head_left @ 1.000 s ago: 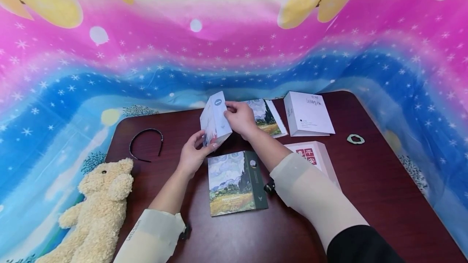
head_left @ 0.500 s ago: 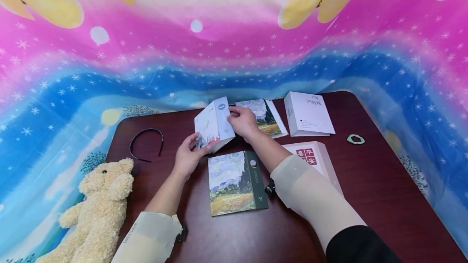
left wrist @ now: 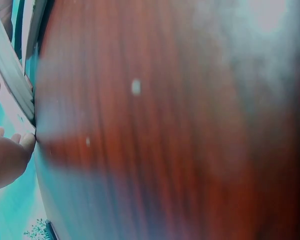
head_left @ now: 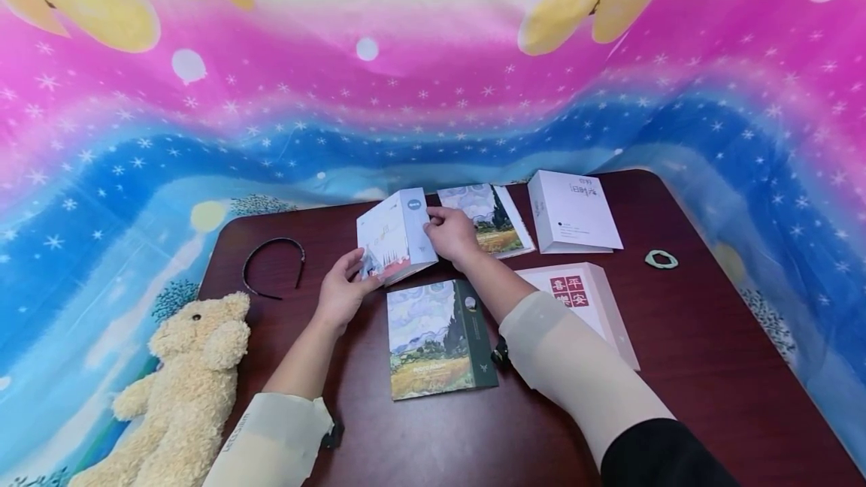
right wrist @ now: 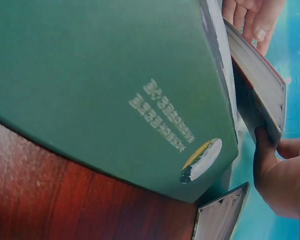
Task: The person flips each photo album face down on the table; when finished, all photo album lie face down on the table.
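Note:
A white and pale-blue photo album (head_left: 389, 235) with a pinkish lower edge leans tilted at the back left of the table. My left hand (head_left: 341, 293) holds its lower left corner, thumb along the bottom edge and fingers behind. At the spine side, my right hand (head_left: 452, 233) pinches the album; in the right wrist view its thumb and fingers (right wrist: 285, 175) grip a corner. The left wrist view catches the left fingers (left wrist: 10, 155) by the page edges. Just in front lies a photo album with a painted landscape cover (head_left: 433, 340) and green spine.
Behind the right hand lies another landscape album (head_left: 494, 220). A white book (head_left: 575, 213) stands beyond it; a white box-like book with red characters (head_left: 571, 291) lies under the right forearm. A black headband (head_left: 271, 246), a plush bear (head_left: 192, 374) and a green hair tie (head_left: 661, 259) surround them.
The held album has tipped back and come down toward the table, its front cover turning more into view. Both hands have moved slightly with it.

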Available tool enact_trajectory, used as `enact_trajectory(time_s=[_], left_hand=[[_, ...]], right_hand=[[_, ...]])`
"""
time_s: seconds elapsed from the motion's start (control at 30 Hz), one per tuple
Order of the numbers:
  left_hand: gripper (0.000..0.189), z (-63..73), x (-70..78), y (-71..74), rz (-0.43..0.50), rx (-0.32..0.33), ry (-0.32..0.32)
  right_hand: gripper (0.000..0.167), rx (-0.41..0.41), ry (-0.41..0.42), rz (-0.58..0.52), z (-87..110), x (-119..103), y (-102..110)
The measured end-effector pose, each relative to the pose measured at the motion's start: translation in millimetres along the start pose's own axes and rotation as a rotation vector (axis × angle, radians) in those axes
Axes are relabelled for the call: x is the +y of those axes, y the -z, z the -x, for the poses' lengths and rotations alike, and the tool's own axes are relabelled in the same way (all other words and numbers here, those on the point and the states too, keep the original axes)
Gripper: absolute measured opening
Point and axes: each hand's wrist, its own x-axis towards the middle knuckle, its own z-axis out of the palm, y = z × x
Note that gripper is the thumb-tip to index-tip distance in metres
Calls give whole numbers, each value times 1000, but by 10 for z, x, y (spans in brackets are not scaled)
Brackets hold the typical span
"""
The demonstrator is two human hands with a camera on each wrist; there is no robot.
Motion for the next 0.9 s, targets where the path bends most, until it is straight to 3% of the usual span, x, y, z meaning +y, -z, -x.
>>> enact_trajectory(time_s=[0.3,0.9], left_hand=[[75,-32,-7,60,-12,3,2],[75,-112,30,203,-57,17,-9]], right_hand=[[52,-84,-11,66,24,0,-41],[66,-190,69,282,20,42,-180]])
